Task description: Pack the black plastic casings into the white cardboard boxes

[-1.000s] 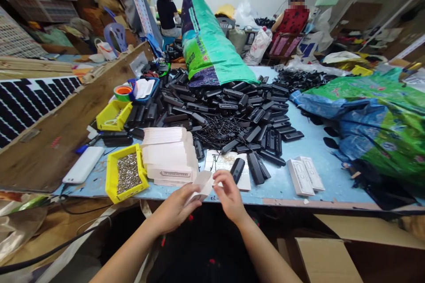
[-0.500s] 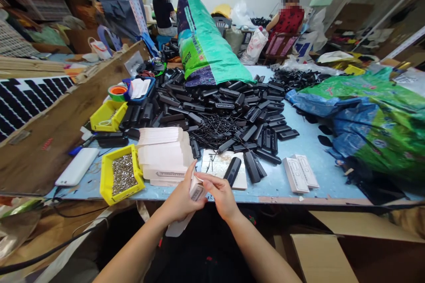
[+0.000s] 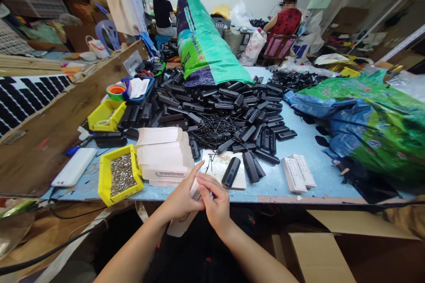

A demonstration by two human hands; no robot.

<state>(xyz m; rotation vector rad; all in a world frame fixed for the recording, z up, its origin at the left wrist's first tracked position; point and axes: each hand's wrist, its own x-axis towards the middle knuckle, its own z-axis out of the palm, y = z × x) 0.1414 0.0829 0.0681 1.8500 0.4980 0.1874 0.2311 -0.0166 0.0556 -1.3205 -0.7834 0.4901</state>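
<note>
My left hand (image 3: pixel 183 196) is closed around a small white printed carton (image 3: pixel 181 225), held just off the table's front edge; its lower end sticks out below the palm. My right hand (image 3: pixel 215 201) presses its fingers over the carton's upper end, hiding most of it. Behind my left hand lies a stack of flat white cartons (image 3: pixel 164 152). Past my right hand, a black plastic device (image 3: pixel 232 171) rests on a white board (image 3: pixel 212 158). Two finished-looking white boxes (image 3: pixel 294 174) stand to the right.
A heap of black plastic devices (image 3: pixel 229 93) and thin black rods (image 3: pixel 217 130) covers the table's middle. Yellow bins (image 3: pixel 102 181) with small metal parts stand left, near a white phone-like slab (image 3: pixel 75 167). Large sacks (image 3: pixel 361 115) lie right; an open cardboard box (image 3: pixel 315 256) sits below.
My right hand has shifted slightly left and its fingers now fold over the carton's top end. My left hand keeps its hold. In the background a standing person has moved.
</note>
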